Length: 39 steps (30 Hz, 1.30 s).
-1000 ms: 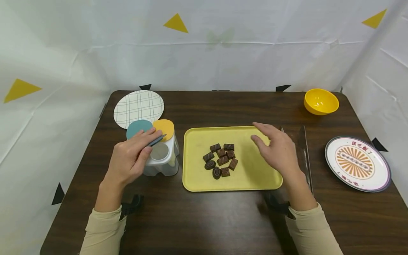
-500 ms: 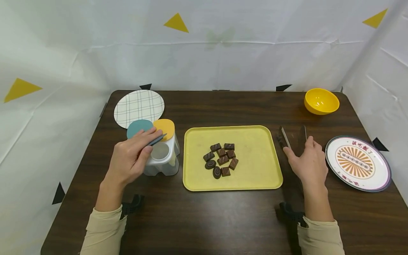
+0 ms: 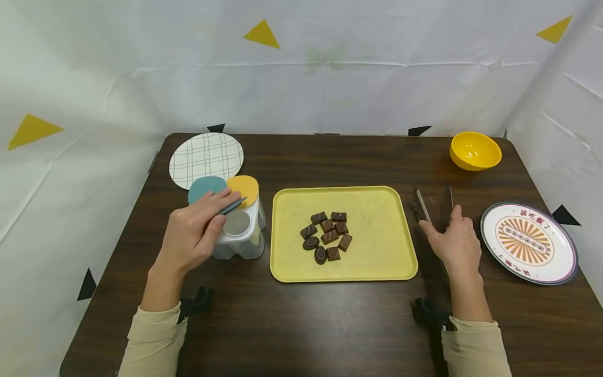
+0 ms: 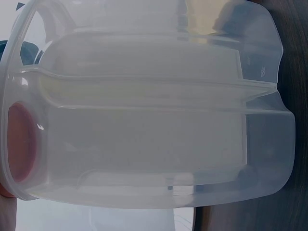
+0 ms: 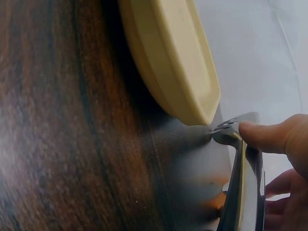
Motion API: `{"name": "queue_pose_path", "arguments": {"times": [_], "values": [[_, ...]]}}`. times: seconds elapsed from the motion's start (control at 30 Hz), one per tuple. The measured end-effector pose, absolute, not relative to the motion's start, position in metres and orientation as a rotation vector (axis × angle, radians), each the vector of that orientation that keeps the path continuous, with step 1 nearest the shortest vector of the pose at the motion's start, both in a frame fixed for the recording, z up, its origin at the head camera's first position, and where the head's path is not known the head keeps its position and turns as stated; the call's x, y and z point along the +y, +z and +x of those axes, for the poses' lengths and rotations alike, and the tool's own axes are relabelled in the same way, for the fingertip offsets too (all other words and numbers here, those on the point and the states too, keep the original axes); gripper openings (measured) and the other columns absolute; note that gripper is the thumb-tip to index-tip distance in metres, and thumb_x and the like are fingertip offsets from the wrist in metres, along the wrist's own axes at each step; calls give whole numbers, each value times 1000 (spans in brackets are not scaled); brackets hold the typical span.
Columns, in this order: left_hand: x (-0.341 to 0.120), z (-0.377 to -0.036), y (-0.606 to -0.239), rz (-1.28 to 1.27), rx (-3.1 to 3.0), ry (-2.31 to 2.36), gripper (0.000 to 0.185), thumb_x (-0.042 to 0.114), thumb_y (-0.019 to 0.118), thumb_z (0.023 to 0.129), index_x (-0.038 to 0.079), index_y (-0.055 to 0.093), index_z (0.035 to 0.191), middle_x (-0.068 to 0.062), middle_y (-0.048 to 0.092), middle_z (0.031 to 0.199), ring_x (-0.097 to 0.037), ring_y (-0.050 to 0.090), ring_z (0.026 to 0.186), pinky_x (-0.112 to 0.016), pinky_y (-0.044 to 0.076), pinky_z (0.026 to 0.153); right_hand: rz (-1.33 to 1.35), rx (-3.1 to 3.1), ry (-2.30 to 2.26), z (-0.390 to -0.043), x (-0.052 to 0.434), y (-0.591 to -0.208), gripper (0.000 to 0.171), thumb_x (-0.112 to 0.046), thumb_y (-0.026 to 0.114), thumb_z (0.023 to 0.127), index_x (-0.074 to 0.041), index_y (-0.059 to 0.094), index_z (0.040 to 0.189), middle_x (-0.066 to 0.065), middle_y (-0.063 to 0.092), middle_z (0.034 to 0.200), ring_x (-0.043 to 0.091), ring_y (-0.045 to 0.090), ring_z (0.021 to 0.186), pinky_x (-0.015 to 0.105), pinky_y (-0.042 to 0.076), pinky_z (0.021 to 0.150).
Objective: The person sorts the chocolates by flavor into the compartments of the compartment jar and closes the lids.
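Observation:
On the left stands a translucent seasoning box (image 3: 237,250) with a teal lid (image 3: 205,187) and a yellow lid (image 3: 245,189). My left hand (image 3: 190,230) lies over it, pinching a tilted dark-grey lid (image 3: 232,206) between thumb and fingers; below that lid one round opening shows. Right of the tray, my right hand (image 3: 456,248) grips metal tongs (image 3: 424,207), thumb on the left arm and fingers at the other. The tongs' arms stand apart, with a fork-like tip (image 5: 227,128) in the right wrist view. Their back end is hidden under the hand.
Several dark chocolates (image 3: 330,237) lie on a yellow tray (image 3: 377,262) mid-table. A checked white plate (image 3: 205,159) sits behind the box. To the right are a patterned plate (image 3: 529,214) and, at the back corner, a yellow bowl (image 3: 476,152). White curtains surround the table (image 3: 320,330).
My right hand has moved right, from over the tray's right side to the tongs, and its fingers have come round them. The left hand keeps its place with the grey lid.

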<state>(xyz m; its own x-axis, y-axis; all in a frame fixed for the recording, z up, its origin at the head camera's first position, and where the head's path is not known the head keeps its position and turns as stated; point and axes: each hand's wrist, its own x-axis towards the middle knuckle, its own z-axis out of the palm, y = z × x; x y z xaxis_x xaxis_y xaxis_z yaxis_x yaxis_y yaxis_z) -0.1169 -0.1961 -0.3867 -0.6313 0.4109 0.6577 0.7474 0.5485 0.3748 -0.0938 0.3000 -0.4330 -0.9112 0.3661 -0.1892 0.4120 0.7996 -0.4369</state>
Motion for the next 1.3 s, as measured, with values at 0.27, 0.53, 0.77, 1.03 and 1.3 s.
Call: {"name": "queue_pose_path", "arguments": {"times": [0.27, 0.53, 0.77, 1.03, 1.3], "values": [[-196, -117, -387, -929, -2293, -890, 48, 38, 40, 102, 7, 68, 125, -3, 67, 124, -26, 62, 117, -50, 44, 102, 632, 2898, -750, -92, 301, -433, 98, -53, 56, 93, 7, 8, 153, 43, 30, 141, 61, 37, 121, 71, 32, 96], [-196, -118, -387, -930, -2291, -890, 48, 38, 40, 102, 7, 68, 125, -3, 67, 124, -26, 62, 116, -50, 44, 101, 616, 2897, -752, -91, 304, -434, 93, -48, 57, 94, 6, 10, 153, 42, 34, 138, 59, 40, 119, 70, 34, 95], [-197, -118, -387, -932, -2286, -885, 48, 38, 39, 102, 8, 68, 126, -3, 67, 124, -26, 62, 116, -50, 44, 101, 593, 2880, -746, -88, 304, -429, 88, -44, 56, 95, 3, 11, 154, 40, 37, 136, 57, 44, 116, 71, 34, 93], [-196, -117, -387, -933, -2286, -889, 47, 37, 40, 102, 7, 68, 126, -3, 67, 124, -26, 62, 116, -50, 44, 101, 385, 2932, -779, -83, 297, -414, 84, -40, 58, 96, 2, 15, 154, 38, 40, 135, 54, 45, 115, 69, 35, 94], [-197, -117, -387, -928, -2289, -890, 48, 39, 39, 102, 7, 68, 126, -3, 67, 124, -26, 62, 116, -50, 44, 102, -224, 2961, -858, -76, 280, -399, 78, -27, 69, 92, 1, 28, 153, 29, 47, 139, 46, 54, 116, 64, 41, 92]]}}
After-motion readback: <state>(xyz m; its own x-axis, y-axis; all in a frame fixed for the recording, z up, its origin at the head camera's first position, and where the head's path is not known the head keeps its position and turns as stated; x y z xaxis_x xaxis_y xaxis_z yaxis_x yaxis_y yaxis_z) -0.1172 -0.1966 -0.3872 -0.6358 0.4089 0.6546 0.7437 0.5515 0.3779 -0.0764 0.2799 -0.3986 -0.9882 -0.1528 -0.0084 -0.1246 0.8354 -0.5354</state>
